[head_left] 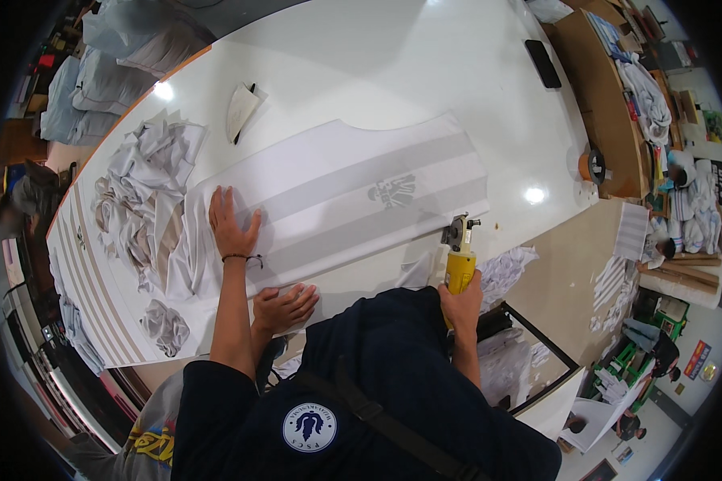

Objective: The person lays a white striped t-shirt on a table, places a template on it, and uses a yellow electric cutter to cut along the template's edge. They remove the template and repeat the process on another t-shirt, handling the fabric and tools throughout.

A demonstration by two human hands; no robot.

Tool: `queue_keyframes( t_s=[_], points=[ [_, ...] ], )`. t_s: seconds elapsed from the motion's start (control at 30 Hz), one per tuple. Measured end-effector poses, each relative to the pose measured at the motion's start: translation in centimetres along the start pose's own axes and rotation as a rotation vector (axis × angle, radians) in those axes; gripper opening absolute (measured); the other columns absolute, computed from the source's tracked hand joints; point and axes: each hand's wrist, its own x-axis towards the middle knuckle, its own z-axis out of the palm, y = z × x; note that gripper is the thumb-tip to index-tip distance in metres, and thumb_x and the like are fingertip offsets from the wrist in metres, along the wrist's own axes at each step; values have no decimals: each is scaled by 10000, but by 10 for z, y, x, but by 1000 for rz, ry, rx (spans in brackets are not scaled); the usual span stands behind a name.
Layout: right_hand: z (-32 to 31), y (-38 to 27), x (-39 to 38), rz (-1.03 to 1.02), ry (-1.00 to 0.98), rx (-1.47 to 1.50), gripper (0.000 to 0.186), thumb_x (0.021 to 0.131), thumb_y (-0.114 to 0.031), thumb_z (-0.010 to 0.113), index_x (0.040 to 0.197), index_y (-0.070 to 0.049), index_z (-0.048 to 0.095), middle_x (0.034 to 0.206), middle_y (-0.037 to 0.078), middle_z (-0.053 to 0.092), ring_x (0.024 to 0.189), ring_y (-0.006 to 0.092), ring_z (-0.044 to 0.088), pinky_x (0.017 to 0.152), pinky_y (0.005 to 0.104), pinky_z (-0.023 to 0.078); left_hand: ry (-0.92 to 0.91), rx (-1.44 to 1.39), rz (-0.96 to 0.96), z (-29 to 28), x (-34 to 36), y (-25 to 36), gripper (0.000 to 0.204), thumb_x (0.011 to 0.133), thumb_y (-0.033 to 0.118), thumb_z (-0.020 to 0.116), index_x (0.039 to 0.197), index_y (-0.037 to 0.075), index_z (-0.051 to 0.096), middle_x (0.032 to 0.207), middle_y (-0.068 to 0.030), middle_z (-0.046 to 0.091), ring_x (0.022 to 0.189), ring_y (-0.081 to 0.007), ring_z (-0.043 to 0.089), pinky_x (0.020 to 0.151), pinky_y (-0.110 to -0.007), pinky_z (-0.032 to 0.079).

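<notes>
White table [425, 64]: left hand [233, 229] flat on 1 cloth [321, 184], right hand [462, 303] gripping 1 cutter [460, 268].

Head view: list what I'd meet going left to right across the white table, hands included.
Crumpled fabric pile → left hand → grey printed motif → yellow cutting tool in the right hand → black phone → round black-and-orange item.

The left hand [234, 231] lies palm-down, fingers [227, 200] splayed, at the end of an outstretched arm [231, 321], as the right hand [462, 303] curls into a closed grip.
</notes>
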Motion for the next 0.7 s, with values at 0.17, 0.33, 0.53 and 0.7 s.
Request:
queue_keyframes(
  t_s=[0.17, 0.33, 0.53, 0.7],
  points=[
    [-1, -3, 1, 41, -5, -45, 592, 752, -226, 763, 1234, -25, 484, 1006, 298, 693, 962, 502, 676, 832, 539, 532, 15, 18, 9, 0, -1, 0, 752, 840, 344, 748, 1486, 66, 480, 1570, -169, 390, 1444, -375, 355, 1191, -495, 311],
    [-1, 1, 2, 17, 28, -54, 550, 722, -186, 788, 1150, 0, 498, 972, 277, 697, 911, 458, 703, 791, 497, 554, 6, 17, -1, 0, 0, 0, 758, 839, 352, 747, 1486, 62, 478, 1571, -170, 389, 1444, -376, 356, 1189, -491, 314],
    [-1, 1, 5, 11, 34, -73, 551, 718, -190, 789, 1150, -4, 501, 954, 272, 702, 899, 455, 710, 784, 495, 560, 11, 18, 1, -1, 0, 0, 759, 841, 354, 746, 1485, 58, 476, 1566, -176, 396, 1437, -381, 366, 1189, -494, 314],
    [-1, 8, 6, 36, 8, -59, 589, 738, -244, 774, 1214, -38, 497, 998, 302, 696, 953, 507, 679, 824, 551, 534, 26, 7, 16, 2, -1, -3, 779, 831, 328, 759, 1499, 66, 457, 1562, -183, 398, 1444, -376, 361, 1197, -504, 292]
  ],
)
